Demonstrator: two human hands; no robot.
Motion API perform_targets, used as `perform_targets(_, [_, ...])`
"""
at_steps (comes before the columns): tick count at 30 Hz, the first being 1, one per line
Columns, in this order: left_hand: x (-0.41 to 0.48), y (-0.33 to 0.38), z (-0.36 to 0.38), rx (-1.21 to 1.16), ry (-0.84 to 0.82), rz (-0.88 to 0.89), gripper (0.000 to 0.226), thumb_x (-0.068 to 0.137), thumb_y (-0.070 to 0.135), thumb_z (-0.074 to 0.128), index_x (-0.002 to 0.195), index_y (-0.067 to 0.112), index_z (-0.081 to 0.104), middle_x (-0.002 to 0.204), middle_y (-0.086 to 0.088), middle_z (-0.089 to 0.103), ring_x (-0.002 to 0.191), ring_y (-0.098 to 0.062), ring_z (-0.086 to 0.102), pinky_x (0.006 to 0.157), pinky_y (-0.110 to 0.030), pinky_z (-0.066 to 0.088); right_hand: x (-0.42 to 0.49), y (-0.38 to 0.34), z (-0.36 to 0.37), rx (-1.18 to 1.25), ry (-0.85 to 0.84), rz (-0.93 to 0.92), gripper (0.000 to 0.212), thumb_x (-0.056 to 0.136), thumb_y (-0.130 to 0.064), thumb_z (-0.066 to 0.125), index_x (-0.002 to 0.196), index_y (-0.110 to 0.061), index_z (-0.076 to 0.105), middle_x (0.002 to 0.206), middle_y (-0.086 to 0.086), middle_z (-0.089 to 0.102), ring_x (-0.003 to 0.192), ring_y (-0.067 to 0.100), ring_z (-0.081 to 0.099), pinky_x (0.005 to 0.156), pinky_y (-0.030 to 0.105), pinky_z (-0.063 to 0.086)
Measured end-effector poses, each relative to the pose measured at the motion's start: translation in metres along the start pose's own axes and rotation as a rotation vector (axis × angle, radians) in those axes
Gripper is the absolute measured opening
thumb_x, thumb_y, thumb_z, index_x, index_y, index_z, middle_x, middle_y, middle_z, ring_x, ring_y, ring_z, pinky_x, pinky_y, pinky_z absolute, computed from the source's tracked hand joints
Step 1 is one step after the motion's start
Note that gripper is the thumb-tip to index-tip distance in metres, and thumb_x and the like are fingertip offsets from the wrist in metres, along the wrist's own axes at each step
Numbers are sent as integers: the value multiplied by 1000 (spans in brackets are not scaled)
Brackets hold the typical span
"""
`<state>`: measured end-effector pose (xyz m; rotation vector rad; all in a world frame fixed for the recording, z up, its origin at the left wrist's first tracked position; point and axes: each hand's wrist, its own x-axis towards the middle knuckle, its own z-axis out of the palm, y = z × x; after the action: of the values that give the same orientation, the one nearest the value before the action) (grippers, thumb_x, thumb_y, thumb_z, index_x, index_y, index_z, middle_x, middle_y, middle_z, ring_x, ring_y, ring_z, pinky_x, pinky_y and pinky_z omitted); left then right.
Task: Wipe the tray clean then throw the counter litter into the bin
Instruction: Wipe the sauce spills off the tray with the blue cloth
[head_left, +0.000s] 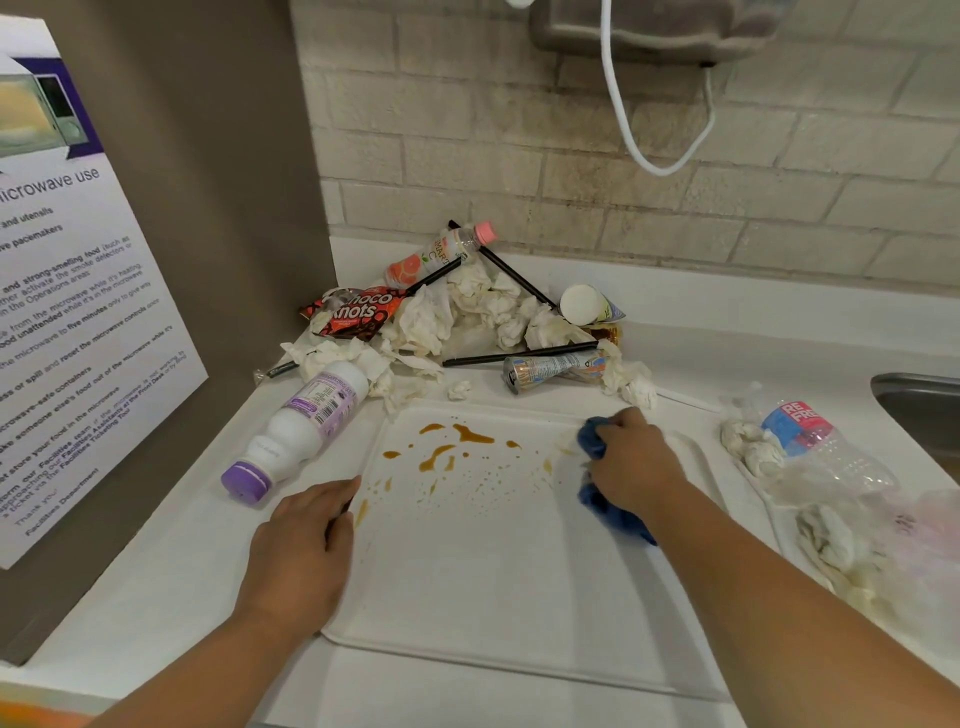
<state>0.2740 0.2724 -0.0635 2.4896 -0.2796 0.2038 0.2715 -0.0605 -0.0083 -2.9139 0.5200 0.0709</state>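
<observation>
A white tray (498, 582) lies on the white counter in front of me, with brown sauce splashes (457, 441) across its far half. My right hand (631, 457) grips a bunched blue cloth (597, 483) and presses it on the tray's far right part. My left hand (306, 545) lies on the tray's left rim, fingers curled over the edge. Litter is heaped behind the tray: crumpled tissues (467, 312), a choco knots wrapper (358, 312), black straws (519, 358), a crushed can (556, 369), and a pink-capped bottle (441, 254).
A white bottle with a purple cap (296, 431) lies left of the tray. At the right lie a crushed clear bottle (826, 457) and more tissues (753, 447). A steel sink (919, 410) is at the far right. A microwave notice (67, 312) stands on the left wall.
</observation>
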Motion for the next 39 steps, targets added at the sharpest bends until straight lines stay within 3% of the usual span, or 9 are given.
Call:
perform_targets(3, [-1,0,0,6,1,-1,42,91,12,46,127,29,59,126,15,59,115,-14,51,94,-32,44,3,-1,-1,129,-64,-173,33,87,-8,51,118,-10,61,129,5,46,111,24,51,90,26,42])
perform_targets(6, [-1,1,0,27,4,-10,42,92,14,45,128,30,57,127,17,58,116,-12,49,95,-30,42,-3,19,-20,300,86,46,31,80,-6,50,105,-10,69,105,8,65,84,22,61,75,33,51])
perform_targets(12, [0,-3,2,34,-7,-3,42,92,15,45,127,33,57,125,19,58,115,-12,50,92,-28,43,-15,38,-16,-263,-8,110,36,93,-30,40,126,-18,46,133,3,38,118,25,42,94,33,42])
perform_targets(17, [0,-4,3,38,-2,-10,41,92,15,46,128,28,58,128,14,58,117,-14,50,97,-31,42,3,29,-6,17,-41,-71,33,89,-18,50,121,-19,57,130,0,43,114,24,49,95,27,40])
perform_targets(23, [0,-4,3,43,-5,0,41,92,15,46,128,30,57,127,16,58,116,-14,50,96,-30,42,7,41,-4,102,49,236,39,90,-20,43,128,-19,54,132,2,43,111,30,49,92,38,46])
perform_targets(26, [1,-7,3,30,-9,0,42,91,15,46,127,31,58,126,17,59,115,-13,51,96,-31,43,-2,21,0,-103,12,97,41,90,-24,49,131,-20,49,137,-4,34,118,27,41,96,36,42])
perform_targets(31, [1,-6,3,32,-10,1,41,91,16,45,128,30,58,127,16,59,116,-13,51,97,-34,44,7,3,1,149,-166,-249,44,87,-8,51,129,-21,57,139,-4,40,123,22,43,103,26,36])
perform_targets(34, [1,-6,2,52,-18,14,42,91,19,43,128,32,56,127,17,58,115,-12,51,96,-35,45,16,10,-11,140,-172,-169,34,86,-4,48,117,-10,63,126,7,56,112,25,54,97,32,43])
perform_targets(39, [0,-3,3,58,-15,-6,41,92,18,44,129,30,56,129,16,57,116,-13,50,97,-34,44,8,6,15,90,-48,-206,50,87,-11,52,134,-29,49,142,-8,34,118,25,41,101,28,37])
